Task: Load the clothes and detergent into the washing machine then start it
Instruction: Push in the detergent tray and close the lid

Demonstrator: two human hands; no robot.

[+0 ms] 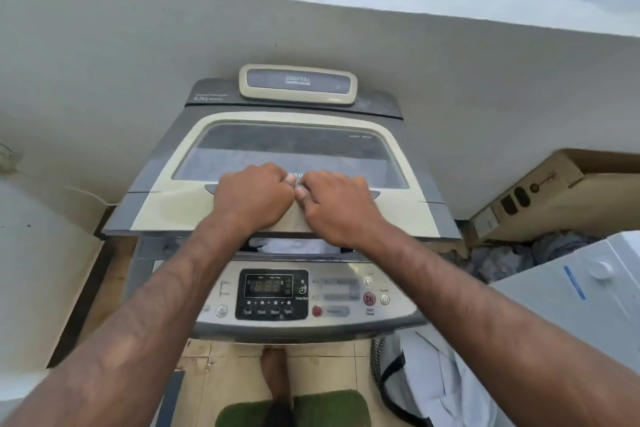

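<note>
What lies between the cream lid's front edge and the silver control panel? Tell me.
A narrow dark gap with white cloth showing inside, seen in the head view.

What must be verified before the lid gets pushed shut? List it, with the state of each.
1. Both hands on the lid: ok, left hand and right hand grip its front edge.
2. Lid closed: not ok, a gap shows at the front.
3. Clothes in the tub: ok, white cloth shows through the gap.
4. Cloth clear of the rim: cannot tell.
5. Detergent added: cannot tell.
6. Control panel powered: ok, display shows digits.
</note>
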